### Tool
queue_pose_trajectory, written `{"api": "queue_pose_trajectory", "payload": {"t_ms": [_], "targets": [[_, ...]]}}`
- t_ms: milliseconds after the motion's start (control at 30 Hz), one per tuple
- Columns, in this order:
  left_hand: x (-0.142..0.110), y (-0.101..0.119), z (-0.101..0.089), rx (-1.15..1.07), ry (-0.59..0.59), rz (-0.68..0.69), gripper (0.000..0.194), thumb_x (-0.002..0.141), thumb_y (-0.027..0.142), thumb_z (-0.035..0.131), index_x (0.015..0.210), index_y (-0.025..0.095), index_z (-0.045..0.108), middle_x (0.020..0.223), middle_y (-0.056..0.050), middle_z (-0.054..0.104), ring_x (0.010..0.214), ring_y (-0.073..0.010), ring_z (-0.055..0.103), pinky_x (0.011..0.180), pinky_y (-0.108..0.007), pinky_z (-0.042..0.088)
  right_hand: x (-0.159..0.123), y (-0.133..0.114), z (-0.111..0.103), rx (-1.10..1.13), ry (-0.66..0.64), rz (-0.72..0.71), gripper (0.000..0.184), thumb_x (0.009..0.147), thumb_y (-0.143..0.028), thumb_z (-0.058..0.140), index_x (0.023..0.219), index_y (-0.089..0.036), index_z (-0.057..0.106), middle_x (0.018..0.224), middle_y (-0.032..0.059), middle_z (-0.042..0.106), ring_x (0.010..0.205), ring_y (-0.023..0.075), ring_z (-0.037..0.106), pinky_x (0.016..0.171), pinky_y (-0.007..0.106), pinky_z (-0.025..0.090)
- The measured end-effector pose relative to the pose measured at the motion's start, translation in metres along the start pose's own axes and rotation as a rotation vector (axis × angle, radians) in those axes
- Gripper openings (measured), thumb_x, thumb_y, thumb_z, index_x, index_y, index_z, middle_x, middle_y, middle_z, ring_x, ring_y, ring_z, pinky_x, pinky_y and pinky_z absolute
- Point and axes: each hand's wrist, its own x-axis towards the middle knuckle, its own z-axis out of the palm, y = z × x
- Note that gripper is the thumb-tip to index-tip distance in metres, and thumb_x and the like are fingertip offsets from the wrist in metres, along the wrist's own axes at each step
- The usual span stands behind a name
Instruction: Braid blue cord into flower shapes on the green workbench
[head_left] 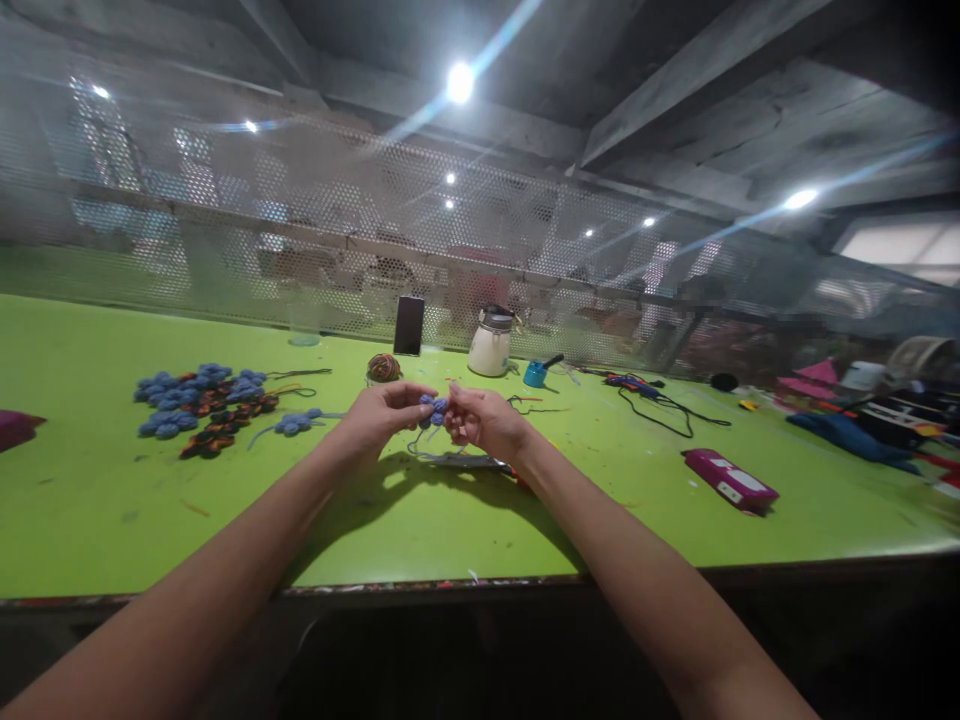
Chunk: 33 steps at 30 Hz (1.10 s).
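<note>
Between my two hands, a little above the table, is a small blue crocheted flower (433, 410) with a loose yarn tail. My left hand (386, 412) pinches its left side between thumb and fingers. On its right side my right hand (484, 415) is closed with the fingertips together; whether a hook or a yarn end is in them is too small to make out. Beneath the hands lies a scissors-like tool (469, 461), partly hidden by my right wrist. Another blue crocheted flower (297, 423) with a tail lies left of my left hand.
Blue crocheted flowers (166, 424) and black-orange ones (212, 438) lie in a pile at left. Behind my hands stand a multicoloured yarn ball (383, 368), a phone (409, 326), a white jug (489, 345) and a blue pot (535, 375). A purple box (730, 480) lies at right. Mesh screen (360, 240) borders the table.
</note>
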Motion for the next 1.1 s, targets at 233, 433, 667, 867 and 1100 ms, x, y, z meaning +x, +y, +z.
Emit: {"api": "queue_pose_trajectory", "payload": {"t_ms": [233, 433, 667, 867, 1100], "targets": [[0.000, -0.003, -0.001, -0.042, -0.099, -0.021, 0.034, 0.059, 0.011, 0.074, 0.092, 0.014, 0.068, 0.073, -0.005, 0.069, 0.065, -0.0134, 0.058, 0.062, -0.024, 0.040, -0.003, -0.001, 0.003, -0.021, 0.018, -0.021, 0.029, 0.062, -0.028, 0.078, 0.070, -0.011, 0.056, 0.055, -0.0021, 0.055, 0.044, 0.0042, 0.043, 0.044, 0.018, 0.031], [0.004, -0.006, -0.003, -0.020, -0.086, 0.004, 0.035, 0.056, 0.004, 0.070, 0.089, 0.015, 0.069, 0.067, -0.003, 0.066, 0.061, -0.0119, 0.056, 0.063, -0.025, 0.041, -0.005, 0.002, 0.010, 0.022, -0.133, 0.024, 0.026, 0.067, -0.026, 0.074, 0.068, -0.012, 0.052, 0.053, -0.0060, 0.044, 0.042, 0.0011, 0.030, 0.042, 0.016, 0.019], [0.007, -0.010, -0.003, -0.002, -0.126, -0.002, 0.036, 0.055, 0.003, 0.069, 0.090, 0.013, 0.067, 0.066, -0.002, 0.065, 0.063, -0.0132, 0.057, 0.066, -0.029, 0.041, -0.005, 0.002, -0.002, -0.027, -0.215, 0.066, 0.024, 0.070, -0.028, 0.071, 0.074, -0.013, 0.052, 0.052, -0.0071, 0.039, 0.043, 0.0029, 0.029, 0.042, 0.017, 0.018], [0.004, -0.006, -0.007, -0.006, -0.221, -0.063, 0.042, 0.061, 0.012, 0.072, 0.101, 0.011, 0.062, 0.079, -0.006, 0.067, 0.072, -0.0152, 0.060, 0.072, -0.030, 0.040, -0.005, -0.001, -0.007, -0.118, -0.164, 0.083, 0.028, 0.073, -0.037, 0.067, 0.075, -0.012, 0.055, 0.059, -0.0026, 0.050, 0.046, 0.0046, 0.040, 0.042, 0.017, 0.024], [0.003, -0.005, -0.005, 0.052, -0.217, -0.029, 0.044, 0.061, 0.013, 0.071, 0.103, 0.011, 0.062, 0.072, -0.004, 0.065, 0.068, -0.0143, 0.057, 0.068, -0.029, 0.039, -0.004, 0.001, 0.002, -0.243, -0.047, -0.019, 0.028, 0.067, -0.034, 0.073, 0.069, -0.013, 0.055, 0.048, -0.0057, 0.047, 0.041, 0.0040, 0.036, 0.041, 0.018, 0.021]]}}
